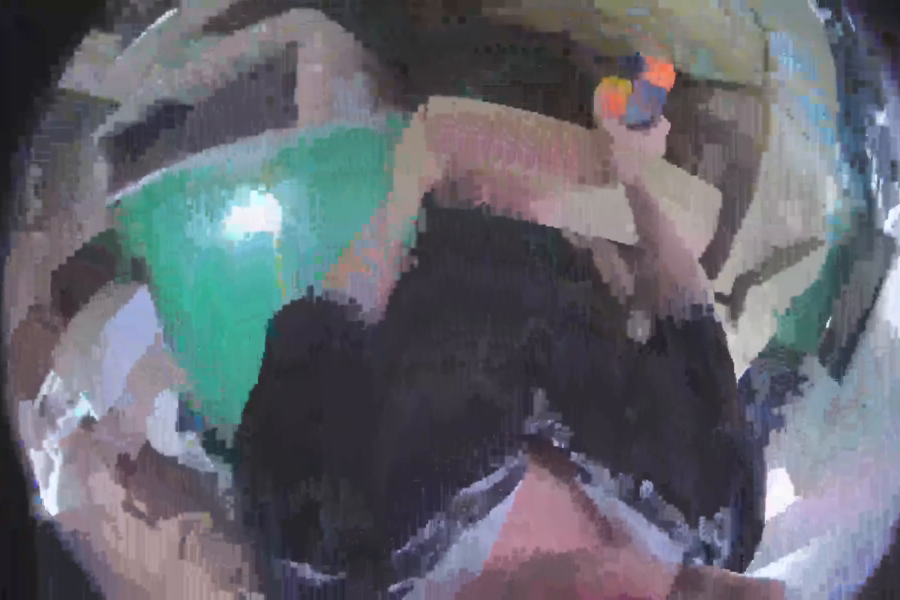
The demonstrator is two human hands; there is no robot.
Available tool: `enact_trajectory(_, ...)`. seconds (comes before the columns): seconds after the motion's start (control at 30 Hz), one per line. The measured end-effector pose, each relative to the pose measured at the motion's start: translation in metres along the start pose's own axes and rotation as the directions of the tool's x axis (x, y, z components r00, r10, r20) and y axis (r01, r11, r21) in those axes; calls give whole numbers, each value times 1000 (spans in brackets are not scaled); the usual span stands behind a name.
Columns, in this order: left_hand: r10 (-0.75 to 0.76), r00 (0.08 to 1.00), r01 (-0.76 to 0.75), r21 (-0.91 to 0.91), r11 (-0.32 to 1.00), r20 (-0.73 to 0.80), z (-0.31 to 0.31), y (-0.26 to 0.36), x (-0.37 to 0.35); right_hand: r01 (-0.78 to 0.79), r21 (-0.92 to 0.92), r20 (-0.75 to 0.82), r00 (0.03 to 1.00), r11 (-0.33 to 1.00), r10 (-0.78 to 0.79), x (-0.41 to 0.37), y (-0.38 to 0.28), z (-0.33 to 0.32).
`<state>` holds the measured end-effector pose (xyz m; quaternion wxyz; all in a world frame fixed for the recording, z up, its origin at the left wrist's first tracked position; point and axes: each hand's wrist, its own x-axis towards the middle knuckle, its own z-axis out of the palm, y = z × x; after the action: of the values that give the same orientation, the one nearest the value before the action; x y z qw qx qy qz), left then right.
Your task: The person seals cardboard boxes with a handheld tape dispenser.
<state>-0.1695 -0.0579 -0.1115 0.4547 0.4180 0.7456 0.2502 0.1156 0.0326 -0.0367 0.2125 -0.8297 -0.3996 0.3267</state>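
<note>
"Toward the far right of the scene, what do we have at our right hand (638,145)?"

"We have a small orange and blue thing (650,95) just beyond it, seemingly touching the fingers. Blur hides them, so we cannot tell whether they are closed around it."

"And our left hand?"

"Our left forearm (370,265) reaches away from our dark top (490,330), alongside the green surface (230,300) on the left. The hand itself melts into the pale, pinkish piece (510,145) ahead of us; we cannot tell whether its fingers are open, closed or gripping anything."

"How do we handle the small thing well, then?"

"As we judge it, we want a light, even hold, with thumb and fingers on opposite sides, so it neither tips nor slips. We rest our elbows near our sides and let the wrist make the fine turns."

"Does the pale piece matter?"

"It does: it lies just left of our right hand, between our arms. We leave our right fingers room beside it, so nothing snags, and we look squarely at the contact before we press harder."
</note>
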Motion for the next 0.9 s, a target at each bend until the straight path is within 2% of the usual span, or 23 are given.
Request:
enact_trajectory(0.1,-143,988,152,-162,975,63,-3,11,-4,57,65,21,998,996,-58,8,13,-3)
enact_trajectory(0.17,-170,985,172,-146,974,25,-5,15,0,83,117,47,995,990,-88,16,17,-7)
enact_trajectory(0.2,-158,987,159,-139,977,17,-3,20,3,93,142,38,994,986,-99,17,15,-15)
enact_trajectory(0.27,27,974,-5,102,995,-223,3,25,2,121,138,171,975,983,-144,9,6,-40)
enact_trajectory(0.3,87,956,-39,174,984,-280,5,44,-1,128,148,206,966,981,-157,7,3,-48)
enact_trajectory(0.4,88,951,-106,-46,993,-296,17,128,-34,219,143,338,906,965,-256,-1,3,-62)
enact_trajectory(0.47,40,990,-83,-332,939,-134,32,168,-46,309,75,408,858,948,-312,-6,4,-69)
enact_trajectory(0.6,0,1000,-4,-541,841,-9,49,206,-51,526,16,426,766,850,-482,-10,17,-72)
enact_trajectory(0.7,-21,999,0,-474,880,-38,56,192,-55,601,-43,466,718,798,-516,-20,20,-71)
enact_trajectory(0.8,-42,989,-30,-468,883,-143,56,170,-66,653,-116,502,689,749,-523,-33,19,-68)
enact_trajectory(0.9,-166,955,87,-303,949,-246,34,154,-80,749,-158,581,598,644,-553,-57,3,-70)
